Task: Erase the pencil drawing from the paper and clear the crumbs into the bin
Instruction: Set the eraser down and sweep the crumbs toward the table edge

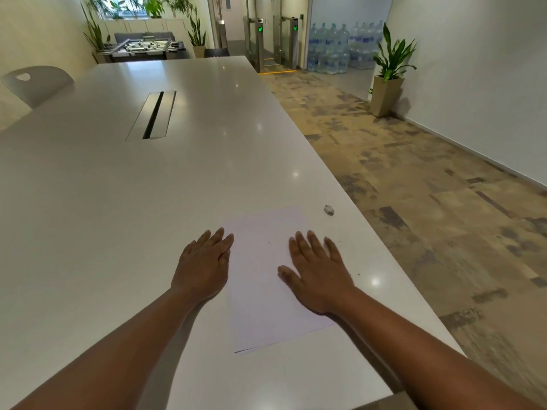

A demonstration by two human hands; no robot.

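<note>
1. Straight, relaxed fingers point(307, 242) of the right hand point(318, 275) lie flat on the paper point(260, 297), grasping nothing.
2. The left hand point(202, 263), also flat and released, rests at the sheet's left edge.
3. Both forearms stretch forward over the white counter point(118, 202).
4. The eraser point(329, 210) lies beyond the paper, near the counter's right edge; dark crumbs point(339, 241) dot the surface beside the right hand.

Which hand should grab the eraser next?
Probably the right hand. The eraser lies just past its fingertips, beyond the paper near the table's right edge. The left hand would have to cross the sheet.
</note>
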